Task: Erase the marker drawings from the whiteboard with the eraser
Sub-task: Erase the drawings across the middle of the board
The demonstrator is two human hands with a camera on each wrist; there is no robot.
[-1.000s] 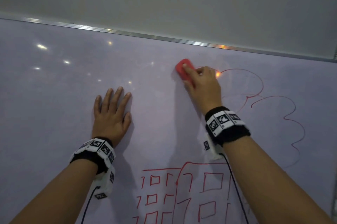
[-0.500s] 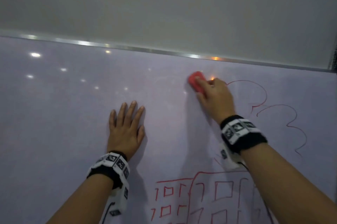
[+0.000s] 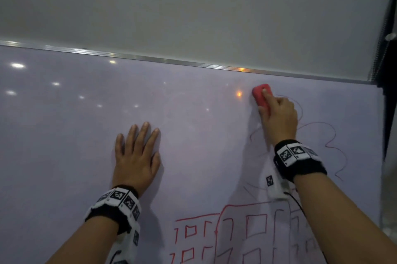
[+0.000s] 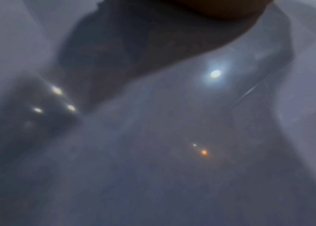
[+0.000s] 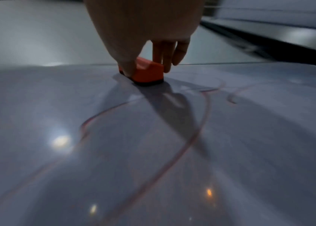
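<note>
My right hand (image 3: 277, 113) grips a red eraser (image 3: 261, 96) and presses it flat on the whiteboard (image 3: 64, 156) just below its top frame. In the right wrist view the eraser (image 5: 147, 73) shows a dark felt base on the board, with thumb and fingers pinching its sides. Thin red cloud lines (image 3: 330, 143) curl to the right of and below that hand. A red building drawing (image 3: 236, 231) with square windows fills the lower middle. My left hand (image 3: 137, 154) lies flat on the board, fingers straight, left of centre. The left wrist view is dark and blurred.
The board's metal top frame (image 3: 193, 63) runs across the view with a grey wall (image 3: 193, 5) above it. A dark vertical edge (image 3: 386, 70) bounds the board at the right. Light reflections dot the board's left part.
The right hand has carried the eraser to the right along the top of the board, over the cloud outline's left part. The left hand stays flat; the head view has shifted.
</note>
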